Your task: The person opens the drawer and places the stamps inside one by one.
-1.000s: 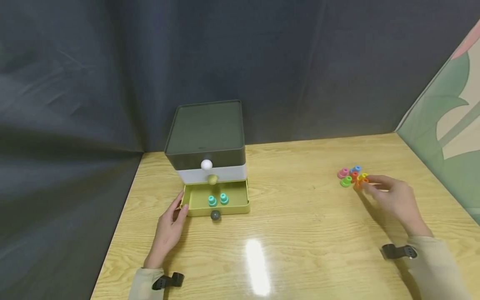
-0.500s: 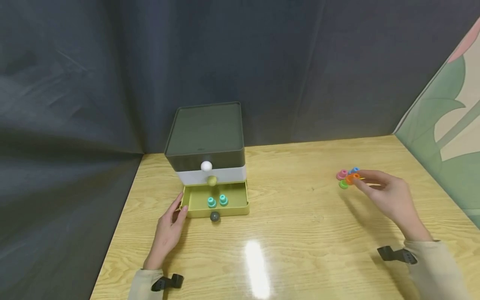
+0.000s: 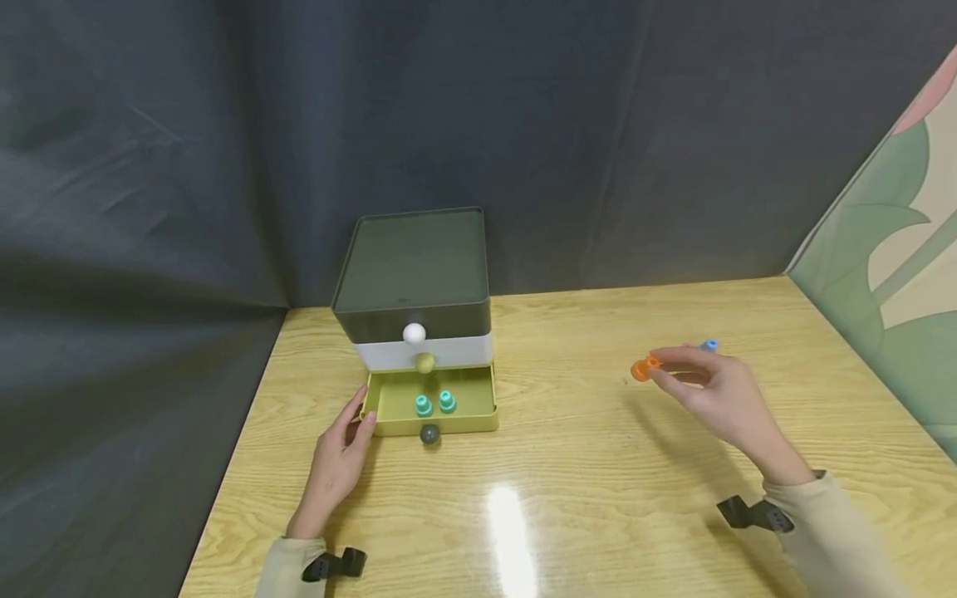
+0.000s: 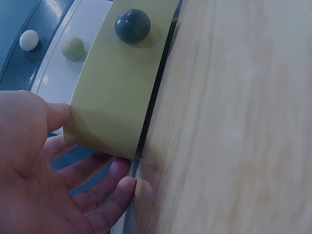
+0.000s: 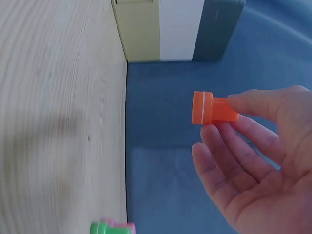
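Note:
My right hand (image 3: 725, 405) pinches an orange peg (image 3: 641, 370) between thumb and fingers, above the table. In the right wrist view the orange peg (image 5: 214, 108) lies sideways, its wide base pointing away from the palm. My left hand (image 3: 336, 465) holds the left front corner of the pulled-out bottom drawer (image 3: 478, 419). In the left wrist view the thumb rests at the drawer's edge, with the fingers around the side of the olive drawer front (image 4: 109, 92). Two turquoise pegs (image 3: 423, 405) stand inside the drawer.
A small cabinet (image 3: 419, 257) with a dark top tier stands against the dark curtain (image 3: 553, 149). Behind my right hand, a blue peg (image 3: 709, 345) shows on the table. A green peg (image 5: 109, 230) is at the bottom of the right wrist view.
My right hand has lifted the orange peg from the cluster of pegs and moved it left. My left hand stays at the drawer.

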`<state>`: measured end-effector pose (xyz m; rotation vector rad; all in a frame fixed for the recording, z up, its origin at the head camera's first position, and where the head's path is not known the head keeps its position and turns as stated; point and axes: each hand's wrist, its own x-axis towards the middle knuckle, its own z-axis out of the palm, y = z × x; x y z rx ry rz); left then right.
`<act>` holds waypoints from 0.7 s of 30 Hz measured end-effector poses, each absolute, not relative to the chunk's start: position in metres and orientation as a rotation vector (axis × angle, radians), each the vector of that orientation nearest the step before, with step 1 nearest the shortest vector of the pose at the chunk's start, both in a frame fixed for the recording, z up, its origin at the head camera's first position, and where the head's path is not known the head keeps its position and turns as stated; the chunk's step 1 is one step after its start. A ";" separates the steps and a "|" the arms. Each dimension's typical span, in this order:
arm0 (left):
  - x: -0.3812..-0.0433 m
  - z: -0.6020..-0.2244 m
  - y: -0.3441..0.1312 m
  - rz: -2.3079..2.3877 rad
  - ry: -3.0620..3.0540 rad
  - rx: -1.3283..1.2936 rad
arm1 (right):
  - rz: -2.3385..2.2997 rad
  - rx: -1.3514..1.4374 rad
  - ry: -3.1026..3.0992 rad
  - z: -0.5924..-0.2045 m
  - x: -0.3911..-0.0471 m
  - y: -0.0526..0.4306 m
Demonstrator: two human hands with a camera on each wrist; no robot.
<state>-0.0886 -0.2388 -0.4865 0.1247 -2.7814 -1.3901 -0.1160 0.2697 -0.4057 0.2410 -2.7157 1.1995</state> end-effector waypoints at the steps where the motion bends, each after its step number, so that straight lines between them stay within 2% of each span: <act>1: -0.089 -0.486 -0.239 -1.389 -2.781 0.123 | 1.205 0.258 -2.717 -0.405 -0.117 0.266; 9: -0.088 -0.487 -0.239 -1.392 -2.780 0.110 | 1.242 0.446 -2.698 -0.402 -0.124 0.232; 21: -0.087 -0.486 -0.240 -1.406 -2.788 0.135 | 1.357 0.542 -2.722 -0.408 -0.131 0.190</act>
